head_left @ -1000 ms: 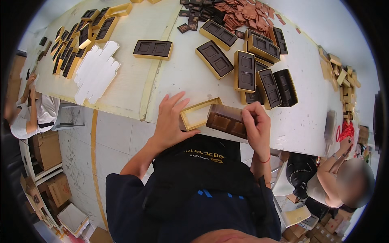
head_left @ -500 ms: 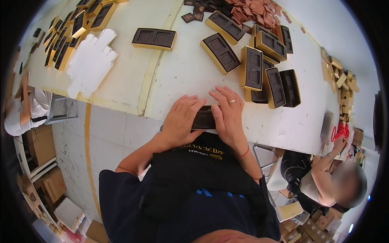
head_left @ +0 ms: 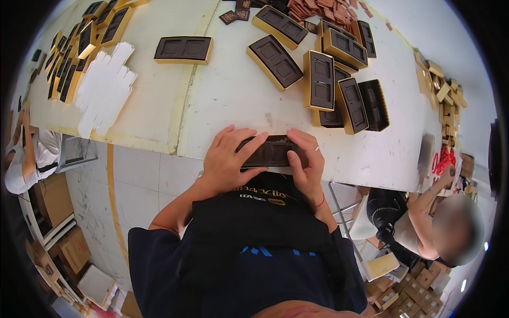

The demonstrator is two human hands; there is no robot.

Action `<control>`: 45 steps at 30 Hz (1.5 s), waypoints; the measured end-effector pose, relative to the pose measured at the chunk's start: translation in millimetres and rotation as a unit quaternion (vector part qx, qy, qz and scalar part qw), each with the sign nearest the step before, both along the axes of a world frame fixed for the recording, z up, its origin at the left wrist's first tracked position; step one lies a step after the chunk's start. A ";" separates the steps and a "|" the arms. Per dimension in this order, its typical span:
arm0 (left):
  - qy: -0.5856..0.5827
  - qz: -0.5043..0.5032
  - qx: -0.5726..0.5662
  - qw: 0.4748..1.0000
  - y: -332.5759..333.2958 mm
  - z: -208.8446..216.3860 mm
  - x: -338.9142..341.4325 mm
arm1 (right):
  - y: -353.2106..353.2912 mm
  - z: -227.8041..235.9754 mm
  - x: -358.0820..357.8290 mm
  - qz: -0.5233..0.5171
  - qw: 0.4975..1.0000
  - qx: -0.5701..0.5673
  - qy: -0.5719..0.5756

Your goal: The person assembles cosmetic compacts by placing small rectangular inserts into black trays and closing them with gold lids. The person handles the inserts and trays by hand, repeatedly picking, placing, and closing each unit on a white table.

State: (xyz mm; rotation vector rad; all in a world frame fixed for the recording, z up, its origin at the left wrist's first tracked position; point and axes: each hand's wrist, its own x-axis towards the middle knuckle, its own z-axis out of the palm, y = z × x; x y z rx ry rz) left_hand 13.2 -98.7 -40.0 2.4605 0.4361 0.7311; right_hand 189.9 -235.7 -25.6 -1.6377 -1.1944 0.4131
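At the table's near edge, in front of my body, lies a dark brown rectangular box (head_left: 269,152) with a finely textured, slightly shiny face. My left hand (head_left: 227,160) closes round its left end, thumb along the near side and fingers over the top. My right hand (head_left: 307,161) grips the right end, with the thumb on the face and the fingers behind the far side. Both ends of the box are partly hidden by my hands. Nearest beyond it is a gold-sided box (head_left: 274,62) with a dark two-recess insert.
Several more gold-and-dark boxes (head_left: 319,79) crowd the right, one dark insert (head_left: 374,105) beside them. Reddish-brown packets (head_left: 323,11) are heaped behind. A white cut sheet (head_left: 106,87) and stacked boxes (head_left: 69,69) lie left. A co-worker (head_left: 411,233) sits at right, another (head_left: 40,148) at left.
My right hand has shifted, uncovering more of the box between my hands. The box now shows a textured face where a recessed one showed before. The table has slid slightly left in view.
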 end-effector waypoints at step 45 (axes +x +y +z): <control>-0.056 0.169 0.162 0.971 381.6 45.6 80.3 | -26.1 52.3 115.3 -0.306 0.861 -0.093 -0.396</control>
